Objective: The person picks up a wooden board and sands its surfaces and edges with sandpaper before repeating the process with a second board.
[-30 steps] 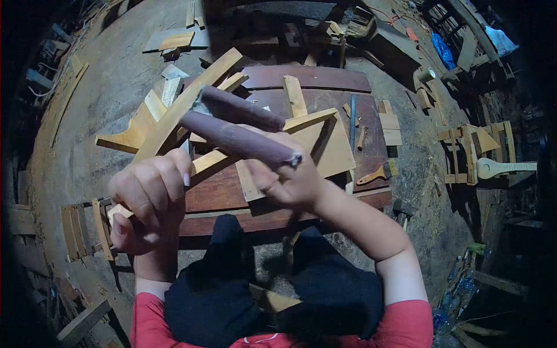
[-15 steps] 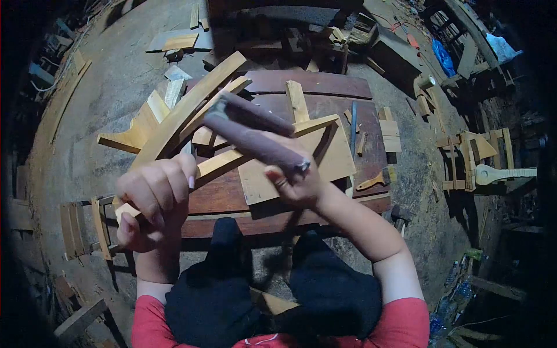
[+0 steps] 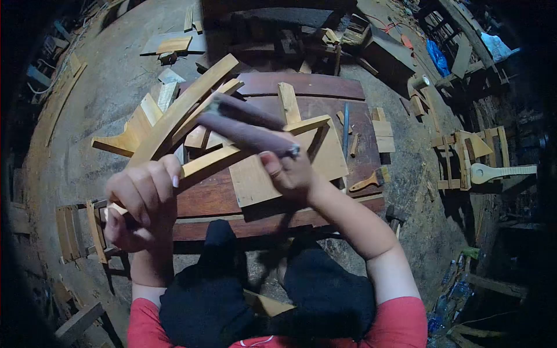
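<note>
My left hand (image 3: 144, 200) is closed around the near end of a light wooden strip (image 3: 212, 160), which slants up to the right across the table. A bit of the strip's end pokes out of the fist. My right hand (image 3: 290, 174) grips a curled, purple-brown sheet of sandpaper (image 3: 246, 134), slightly blurred, with the thumb on the near side. The sandpaper lies across the strip's middle; its contact side is hidden. A wide curved wooden piece (image 3: 185, 107) runs up from behind my left hand. Under the strip is a flat light board (image 3: 255, 188).
The low reddish-brown wooden table (image 3: 203, 200) carries a brush (image 3: 366, 181), a dark bar (image 3: 346, 124) and wood scraps. A hammer (image 3: 397, 214) lies by its right corner. Wooden frames stand left and right; a pale ukulele-shaped piece (image 3: 484, 173) rests on the right one.
The whole view has shifted slightly. My right hand and the sandpaper have slid a little along the strip toward my left hand, which keeps its grip.
</note>
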Demonstrator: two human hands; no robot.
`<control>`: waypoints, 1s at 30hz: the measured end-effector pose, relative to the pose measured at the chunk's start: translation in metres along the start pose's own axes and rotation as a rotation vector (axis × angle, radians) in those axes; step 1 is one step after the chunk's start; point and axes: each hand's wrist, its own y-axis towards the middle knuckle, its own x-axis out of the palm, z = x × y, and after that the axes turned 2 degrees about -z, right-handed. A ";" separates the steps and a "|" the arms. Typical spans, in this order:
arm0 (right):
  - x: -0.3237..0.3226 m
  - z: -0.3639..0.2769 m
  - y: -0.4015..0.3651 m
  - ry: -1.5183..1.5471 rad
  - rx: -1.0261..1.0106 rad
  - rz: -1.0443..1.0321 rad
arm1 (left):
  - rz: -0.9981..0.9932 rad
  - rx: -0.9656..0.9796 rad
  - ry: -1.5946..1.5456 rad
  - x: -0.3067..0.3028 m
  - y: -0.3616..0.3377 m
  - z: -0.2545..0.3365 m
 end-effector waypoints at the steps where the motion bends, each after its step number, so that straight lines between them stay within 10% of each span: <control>1: -0.001 0.017 -0.011 -0.073 0.085 -0.001 | -0.005 0.001 0.004 0.000 -0.001 0.000; 3: -0.018 0.052 -0.021 0.183 0.405 0.089 | -0.011 -0.014 -0.004 -0.003 -0.002 0.001; 8: -0.050 0.081 -0.026 -0.411 0.389 0.083 | -0.065 0.006 -0.019 -0.004 0.000 -0.002; 10: -0.029 0.035 -0.010 -0.089 0.798 0.069 | 0.013 0.028 -0.021 -0.004 0.000 -0.003; 13: -0.007 -0.023 0.005 0.048 -0.010 0.052 | 0.013 0.041 -0.035 -0.003 -0.002 -0.003; 17: -0.014 0.001 -0.001 -0.001 -0.119 0.068 | 0.019 0.025 -0.019 -0.005 -0.004 -0.002; 19: -0.016 0.055 -0.028 -0.089 0.364 0.141 | 0.046 0.031 -0.026 -0.008 -0.005 -0.003; 21: -0.042 0.088 -0.033 -0.571 0.464 0.034 | 0.072 0.034 -0.042 -0.009 -0.005 -0.004; 25: -0.021 0.039 -0.011 -0.443 0.515 0.019 | 0.057 0.031 -0.061 -0.008 -0.004 -0.004; 30: -0.004 -0.018 -0.009 0.074 0.091 -0.052 | 0.041 0.017 -0.026 -0.008 -0.009 -0.001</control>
